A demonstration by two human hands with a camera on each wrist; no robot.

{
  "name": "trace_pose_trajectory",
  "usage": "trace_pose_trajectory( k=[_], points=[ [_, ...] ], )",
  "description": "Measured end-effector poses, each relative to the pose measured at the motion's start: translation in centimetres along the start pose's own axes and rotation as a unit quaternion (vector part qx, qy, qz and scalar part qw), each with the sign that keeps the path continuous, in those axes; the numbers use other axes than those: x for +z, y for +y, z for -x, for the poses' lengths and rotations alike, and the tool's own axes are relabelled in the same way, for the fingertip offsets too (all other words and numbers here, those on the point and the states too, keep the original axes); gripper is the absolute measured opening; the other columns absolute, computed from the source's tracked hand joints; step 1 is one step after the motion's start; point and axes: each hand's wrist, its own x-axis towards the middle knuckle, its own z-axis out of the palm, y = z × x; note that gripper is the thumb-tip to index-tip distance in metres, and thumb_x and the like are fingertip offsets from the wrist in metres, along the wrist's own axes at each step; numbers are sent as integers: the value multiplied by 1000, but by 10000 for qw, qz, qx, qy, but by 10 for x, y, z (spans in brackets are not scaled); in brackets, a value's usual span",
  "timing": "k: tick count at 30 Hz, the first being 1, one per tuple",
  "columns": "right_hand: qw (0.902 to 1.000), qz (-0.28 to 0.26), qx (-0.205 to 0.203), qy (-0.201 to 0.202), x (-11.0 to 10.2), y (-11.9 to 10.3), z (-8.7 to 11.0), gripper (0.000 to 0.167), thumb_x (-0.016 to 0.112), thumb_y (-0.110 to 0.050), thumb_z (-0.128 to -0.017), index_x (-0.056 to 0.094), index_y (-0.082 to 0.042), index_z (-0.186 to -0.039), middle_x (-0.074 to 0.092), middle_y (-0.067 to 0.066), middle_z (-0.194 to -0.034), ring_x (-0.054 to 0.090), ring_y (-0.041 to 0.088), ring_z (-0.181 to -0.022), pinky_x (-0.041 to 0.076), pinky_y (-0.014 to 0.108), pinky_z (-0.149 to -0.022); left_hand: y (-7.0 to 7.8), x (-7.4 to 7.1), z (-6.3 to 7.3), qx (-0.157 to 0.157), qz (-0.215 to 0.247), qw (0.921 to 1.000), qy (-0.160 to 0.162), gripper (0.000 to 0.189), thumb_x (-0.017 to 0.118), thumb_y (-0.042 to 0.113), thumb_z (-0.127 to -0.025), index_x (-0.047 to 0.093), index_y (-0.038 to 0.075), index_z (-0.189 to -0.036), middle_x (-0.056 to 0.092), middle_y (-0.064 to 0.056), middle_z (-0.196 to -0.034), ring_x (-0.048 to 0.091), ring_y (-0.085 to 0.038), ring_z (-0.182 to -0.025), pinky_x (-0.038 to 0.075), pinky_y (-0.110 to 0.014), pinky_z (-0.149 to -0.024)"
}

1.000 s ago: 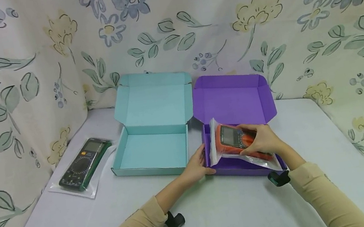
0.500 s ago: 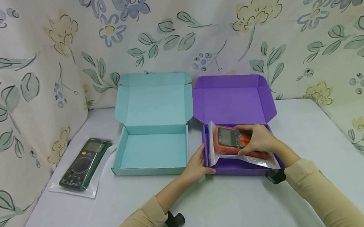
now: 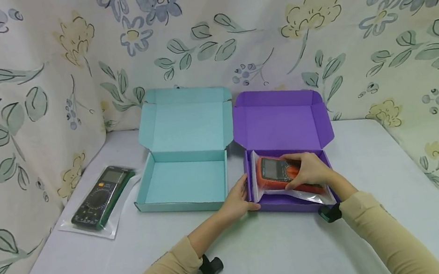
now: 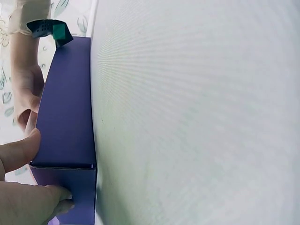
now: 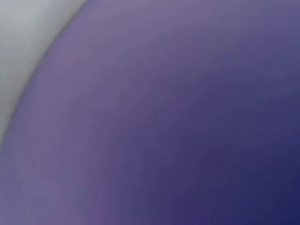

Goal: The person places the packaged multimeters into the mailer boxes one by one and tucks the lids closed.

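In the head view, the orange meter (image 3: 276, 168) looks hard and a bit heavy. Its clear bag (image 3: 255, 179) may be slippery — the long sides seem best to hold, away from the screen. The right hand (image 3: 310, 170) grips it there, inside the open purple box (image 3: 285, 207). It has a gray screen and an orange dial. In the left wrist view, the left hand (image 4: 26, 197) holds the box's corner. The right wrist view is blurry purple — I can't see that hand there.
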Motion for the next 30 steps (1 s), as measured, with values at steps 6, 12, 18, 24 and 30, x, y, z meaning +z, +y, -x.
trace_pose_trajectory(
  k=[6, 12, 18, 24, 30],
  points=[
    [10000, -4, 73, -34, 5, 0, 0, 86, 92, -33, -60, 57, -2, -133, 65, 12, -111, 57, 24, -94, 50, 37, -81, 0, 1, 0, 37, 9, 10000, 4, 97, 65, -22, -75, 9, -5, -153, 11, -26, -158, 14, -39, -144, 18, -43, -116],
    [10000, 57, 51, -62, 6, 0, 0, 86, 91, -33, -61, 57, -1, -134, 65, 13, -113, 57, 25, -94, 50, 39, -82, 1, 1, 0, 15, 22, 10000, 2, 97, 65, -22, -76, 8, -5, -153, 11, -26, -157, 13, -40, -144, 19, -43, -116],
    [9998, 118, 105, -76, 9, 4, -1, 87, 92, -33, -62, 56, 0, -134, 65, 14, -112, 57, 25, -93, 50, 38, -81, 1, 1, 0, 30, 19, 10000, 10, 97, 65, -22, -76, 9, -6, -153, 11, -27, -157, 14, -40, -144, 19, -44, -116],
    [9998, 171, 88, -34, 12, 9, -1, 89, 92, -33, -61, 56, 3, -133, 65, 15, -112, 57, 25, -91, 50, 37, -80, 1, 1, 0, 21, -7, 10000, 10, 96, 65, -21, -76, 9, -5, -153, 12, -27, -157, 14, -40, -144, 19, -43, -116],
    [9998, 210, 22, -44, 13, 10, -3, 88, 92, -34, -61, 56, 3, -133, 65, 14, -111, 57, 24, -90, 50, 38, -80, 2, 0, 0, 5, -18, 10000, 25, 96, 65, -21, -76, 9, -5, -153, 11, -27, -157, 14, -40, -144, 18, -43, -116]
  ],
)
